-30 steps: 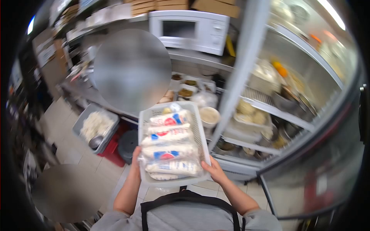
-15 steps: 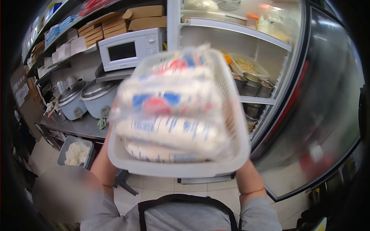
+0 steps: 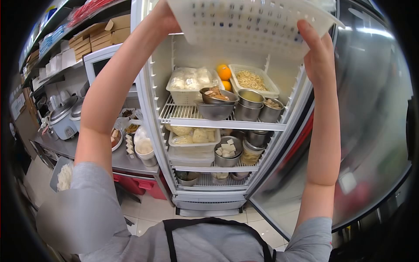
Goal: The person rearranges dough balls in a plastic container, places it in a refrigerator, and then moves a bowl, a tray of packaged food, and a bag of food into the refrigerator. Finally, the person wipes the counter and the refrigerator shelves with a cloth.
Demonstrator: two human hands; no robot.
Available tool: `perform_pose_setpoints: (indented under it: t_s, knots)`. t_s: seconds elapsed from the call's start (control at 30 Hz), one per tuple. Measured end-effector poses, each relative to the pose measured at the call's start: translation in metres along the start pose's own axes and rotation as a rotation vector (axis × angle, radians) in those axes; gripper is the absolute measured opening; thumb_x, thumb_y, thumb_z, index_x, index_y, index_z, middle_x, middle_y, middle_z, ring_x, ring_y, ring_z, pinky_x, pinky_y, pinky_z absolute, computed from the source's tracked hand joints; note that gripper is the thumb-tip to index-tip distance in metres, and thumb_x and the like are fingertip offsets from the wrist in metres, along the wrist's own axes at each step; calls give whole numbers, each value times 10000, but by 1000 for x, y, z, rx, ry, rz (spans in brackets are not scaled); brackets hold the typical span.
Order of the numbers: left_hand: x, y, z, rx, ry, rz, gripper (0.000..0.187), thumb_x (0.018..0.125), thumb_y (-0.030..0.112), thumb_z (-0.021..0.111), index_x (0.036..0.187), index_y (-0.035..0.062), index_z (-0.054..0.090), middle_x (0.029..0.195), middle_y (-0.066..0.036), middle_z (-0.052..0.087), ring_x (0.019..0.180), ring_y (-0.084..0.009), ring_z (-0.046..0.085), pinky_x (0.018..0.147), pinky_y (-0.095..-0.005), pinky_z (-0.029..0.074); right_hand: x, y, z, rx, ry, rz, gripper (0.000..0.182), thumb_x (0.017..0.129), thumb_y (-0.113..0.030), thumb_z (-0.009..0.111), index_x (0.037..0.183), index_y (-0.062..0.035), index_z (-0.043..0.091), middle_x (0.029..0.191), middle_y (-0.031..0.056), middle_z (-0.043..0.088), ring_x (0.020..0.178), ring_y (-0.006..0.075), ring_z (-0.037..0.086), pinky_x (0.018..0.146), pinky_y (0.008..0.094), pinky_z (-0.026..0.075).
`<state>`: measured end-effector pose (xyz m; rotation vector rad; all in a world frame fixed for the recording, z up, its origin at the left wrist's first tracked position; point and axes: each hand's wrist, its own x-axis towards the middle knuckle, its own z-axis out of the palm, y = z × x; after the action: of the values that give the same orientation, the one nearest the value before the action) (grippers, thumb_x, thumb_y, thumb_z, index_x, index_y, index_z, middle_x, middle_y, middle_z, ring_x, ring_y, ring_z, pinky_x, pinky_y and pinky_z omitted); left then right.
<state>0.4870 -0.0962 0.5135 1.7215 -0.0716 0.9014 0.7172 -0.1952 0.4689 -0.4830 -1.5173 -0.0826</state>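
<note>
Overhead, at the top edge of the view, both my hands hold up a white perforated plastic basket (image 3: 244, 28). My left hand (image 3: 168, 18) is against its left end, with the fingers mostly hidden or out of frame. At the right end, my right hand (image 3: 317, 54) grips it with the thumb up along the side. The basket's contents are hidden from this low angle, apart from dark and bluish specks through the holes. Behind and below it stands an open fridge, whose middle shelf (image 3: 222, 123) carries steel bowls, oranges and food tubs.
The glass fridge door (image 3: 366, 131) is swung open to the right. Steel pots (image 3: 248, 112) and a tub of sprouts (image 3: 251, 81) sit on the middle shelf. Left are a steel counter (image 3: 131, 163), a rice cooker (image 3: 64, 122) and cardboard boxes (image 3: 85, 43).
The basket, filled with wrapped white packages half a second ago, has risen from chest height to overhead. Both arms are now stretched up, and the view faces the fridge more squarely.
</note>
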Motion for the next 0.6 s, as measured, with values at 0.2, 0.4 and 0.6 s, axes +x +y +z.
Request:
perform_pose_setpoints:
  t_s: [0.2,0.4,0.6]
  knots:
    - [66,-13,-25,175,-10,-191,389,893,329,418,1094,30,564,1041,-118,619,940,-167,597,768,-344,507,29,39,-27,188,-108,153,655,762,-371,652,1246,0,412,1162,96,528,1061,202,514,866,347,433]
    - [146,-26,-150,434,13,-241,470,906,381,389,1163,5,508,1098,-160,591,986,-212,592,788,-376,508,45,67,-24,72,-60,251,617,791,-418,612,1222,-8,448,1118,92,556,1008,187,551,845,330,447]
    - [159,-40,-163,149,288,-327,685,929,477,268,1320,-83,222,1239,-307,419,1059,-359,530,806,-417,504,83,123,-26,19,44,193,563,752,-485,643,1092,-45,555,981,104,614,883,190,603,751,312,473]
